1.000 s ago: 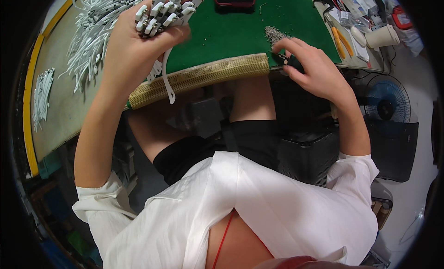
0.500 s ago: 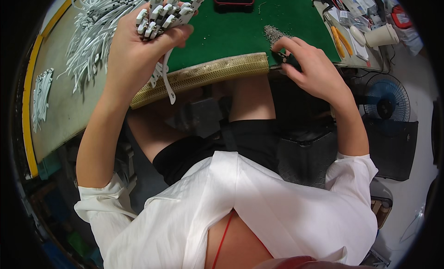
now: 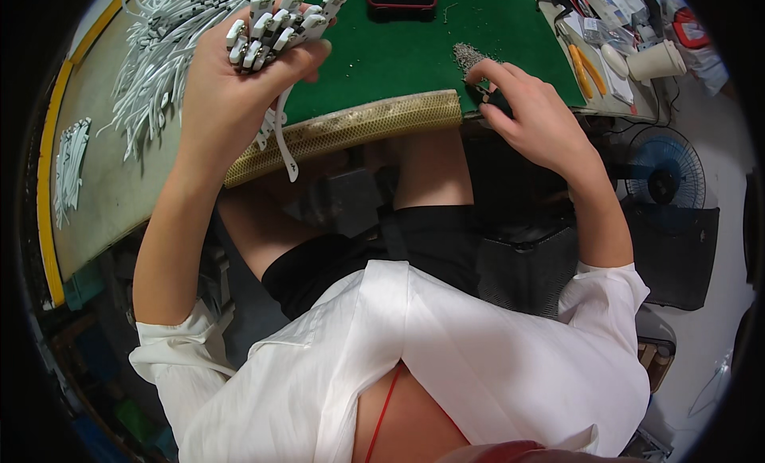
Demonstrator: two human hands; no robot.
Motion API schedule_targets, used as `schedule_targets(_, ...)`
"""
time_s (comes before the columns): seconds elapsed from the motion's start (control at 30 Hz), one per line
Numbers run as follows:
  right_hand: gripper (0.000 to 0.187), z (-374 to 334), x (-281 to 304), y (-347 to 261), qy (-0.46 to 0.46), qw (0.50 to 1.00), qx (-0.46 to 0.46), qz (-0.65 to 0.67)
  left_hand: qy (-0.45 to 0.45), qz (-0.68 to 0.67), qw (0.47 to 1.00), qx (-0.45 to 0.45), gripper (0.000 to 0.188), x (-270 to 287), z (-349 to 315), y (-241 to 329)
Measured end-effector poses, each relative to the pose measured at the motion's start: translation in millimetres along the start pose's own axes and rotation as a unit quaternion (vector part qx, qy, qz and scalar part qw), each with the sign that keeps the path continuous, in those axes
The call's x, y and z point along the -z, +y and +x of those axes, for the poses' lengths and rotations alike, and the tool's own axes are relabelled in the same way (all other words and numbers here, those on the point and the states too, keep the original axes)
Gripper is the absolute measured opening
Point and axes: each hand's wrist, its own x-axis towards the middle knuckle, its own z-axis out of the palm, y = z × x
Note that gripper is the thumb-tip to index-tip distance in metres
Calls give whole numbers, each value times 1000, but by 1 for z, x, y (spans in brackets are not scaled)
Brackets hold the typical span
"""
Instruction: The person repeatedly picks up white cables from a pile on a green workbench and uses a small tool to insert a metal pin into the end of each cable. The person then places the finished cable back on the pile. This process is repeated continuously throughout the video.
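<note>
Since the earlier frames, the right hand (image 3: 532, 108) has edged slightly closer to the grey pile (image 3: 464, 55), and the bundle (image 3: 269, 34) in the left hand (image 3: 225, 84) has dipped a little. In the head view, the left fingers curl around that bundle of slim white pieces, whose blocky white and dark ends with bits of metal point upward; the thumb presses across the front, and the far fingertips are hidden. Below the hand, curved white tips hang over the yellowish mesh tube (image 3: 358, 128) along the counter (image 3: 107, 188) edge. The right thumb and fingers are bent around a small dark tool (image 3: 500, 102), pinching it just beside the pile; its exact shape is partly hidden. The pile, made of tiny parts, lies on the green mat (image 3: 382, 60). A heap of similar white pieces (image 3: 163, 72) spreads left of the left hand, with a smaller bunch (image 3: 72, 168) farther left. Orange-handled pliers (image 3: 587, 71) and a pale cup (image 3: 657, 60) lie beyond the right hand.
</note>
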Motion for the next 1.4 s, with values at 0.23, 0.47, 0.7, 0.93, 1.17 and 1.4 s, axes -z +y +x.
schedule_targets(0.23,26,14,-1,-6,-18,999,18,-23,-19,-12,1000,8,45,10,-10,1)
schedule_targets(0.47,30,14,7,-14,-35,999,-2,-11,29,-69,997,-6,16,-6,-15,23)
schedule_targets(0.7,38,6,9,-80,-50,780,-27,623,59,220,955,-190,21,-20,-19,30)
schedule_targets(0.93,46,4,4,-106,-66,724,-55,685,105,265,910,-303,34,-28,-19,21)
schedule_targets(1.17,47,6,2,-116,-70,711,-61,697,110,266,908,-304,30,-22,-22,20)
schedule_targets(1.4,47,5,-2,-124,-55,693,-47,718,119,277,893,-334,30,-18,-20,15)
